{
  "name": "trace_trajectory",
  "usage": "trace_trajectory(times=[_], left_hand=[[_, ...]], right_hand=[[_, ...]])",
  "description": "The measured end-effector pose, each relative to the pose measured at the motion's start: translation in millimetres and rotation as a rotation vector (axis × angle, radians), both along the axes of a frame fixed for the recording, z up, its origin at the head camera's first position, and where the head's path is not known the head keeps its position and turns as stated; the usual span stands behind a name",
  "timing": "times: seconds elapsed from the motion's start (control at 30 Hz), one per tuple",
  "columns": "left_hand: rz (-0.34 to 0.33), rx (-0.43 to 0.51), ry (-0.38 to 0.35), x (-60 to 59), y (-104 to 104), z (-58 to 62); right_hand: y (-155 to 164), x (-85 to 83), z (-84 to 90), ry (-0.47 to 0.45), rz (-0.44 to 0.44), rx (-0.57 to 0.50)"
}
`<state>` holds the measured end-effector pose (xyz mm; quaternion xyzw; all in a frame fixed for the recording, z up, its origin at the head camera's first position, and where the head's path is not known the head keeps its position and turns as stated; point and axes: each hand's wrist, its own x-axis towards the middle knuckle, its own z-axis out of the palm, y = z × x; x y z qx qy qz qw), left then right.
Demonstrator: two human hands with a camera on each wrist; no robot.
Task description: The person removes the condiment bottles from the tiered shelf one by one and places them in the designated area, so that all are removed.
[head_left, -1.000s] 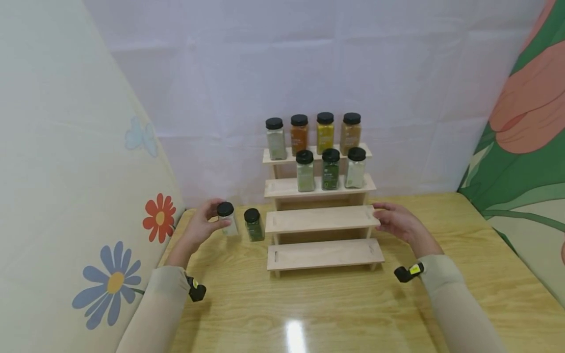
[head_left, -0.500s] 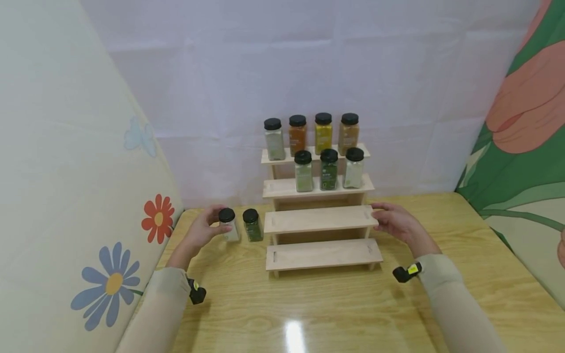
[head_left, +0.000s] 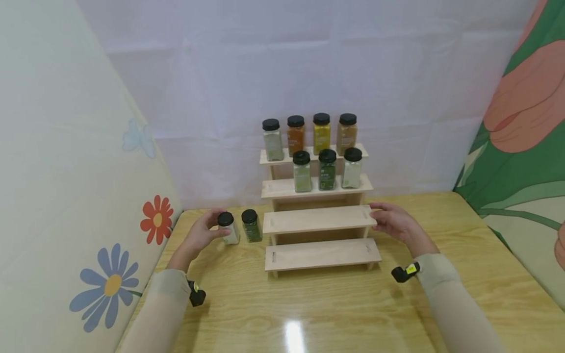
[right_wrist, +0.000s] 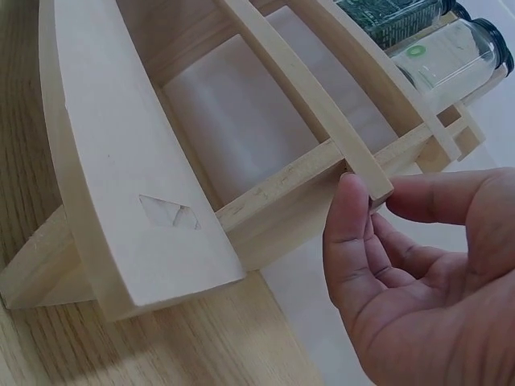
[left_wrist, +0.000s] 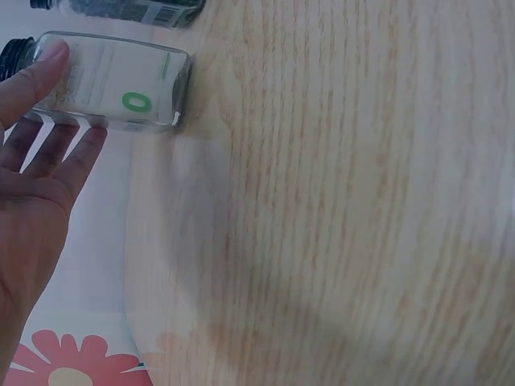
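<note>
My left hand point(head_left: 199, 240) pinches a clear spice jar point(head_left: 232, 236) with white contents and a black lid, thumb in front and fingers behind. The jar looks upright at table level beside the rack; in the left wrist view, its label point(left_wrist: 113, 76) faces the camera. Just right of it stands a jar of dark green herbs point(head_left: 253, 231). At the wooden tiered rack point(head_left: 320, 220), my right hand point(head_left: 399, 225) pinches the right end of the second-lowest shelf between thumb and fingers. The right wrist view shows that shelf end point(right_wrist: 366, 173) in the grip.
Several jars, including an orange one point(head_left: 295, 139) and a yellow one point(head_left: 321, 137), line the rack's top shelf. Three more, with a dark green one point(head_left: 327, 174) in the middle, stand one tier down. A white cloth point(head_left: 229, 98) hangs behind the wood-grain table point(head_left: 247, 309).
My left hand has lowered the white-filled jar to table level, beside the dark green jar. The right hand keeps its grip on the shelf end.
</note>
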<state>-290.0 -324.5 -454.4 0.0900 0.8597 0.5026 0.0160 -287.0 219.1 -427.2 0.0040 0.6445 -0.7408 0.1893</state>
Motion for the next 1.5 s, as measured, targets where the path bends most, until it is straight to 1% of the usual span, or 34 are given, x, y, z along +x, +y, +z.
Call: trace_trajectory(times=[0.23,0.4,0.53,0.63,0.7,0.8,0.93,1.03,1.17,1.3,1.5], left_hand=[[0.010,0.021,-0.015,2.1,-4,-3.8],[-0.021,0.020,-0.014,2.1,-2,-3.2],[-0.026,-0.017,-0.016,1.2,-2,-0.1],[-0.042,-0.044,-0.014,0.4,-2,6.9],[-0.060,-0.056,-0.011,-0.4,-1,14.9],[-0.084,-0.086,-0.009,-2.4,1,31.1],[-0.116,-0.154,0.019,-7.5,10,58.5],[-0.124,-0.215,0.058,-13.8,19,80.3],[-0.129,-0.278,0.100,-22.7,31,104.7],[-0.166,-0.297,0.135,-28.7,49,123.8],[-0.246,-0.297,0.178,-31.3,86,154.8]], right_hand=[[-1,0.1,-1.3,0.002,0.008,0.004],[-1,0.2,-1.3,-0.002,0.002,0.017],[0,-1.7,-0.8,-0.003,-0.003,0.025],[0,-3.5,0.0,0.010,0.003,0.031],[1,-4.1,0.4,0.018,0.006,0.038],[1,-4.0,0.7,0.021,0.012,0.052],[2,-3.7,0.8,0.018,0.012,0.053],[2,-4.4,1.3,0.015,0.006,0.050],[1,-5.7,0.6,0.015,-0.004,0.057],[1,-4.5,0.4,0.013,-0.002,0.055],[1,-2.8,-0.5,0.007,0.004,0.054]])
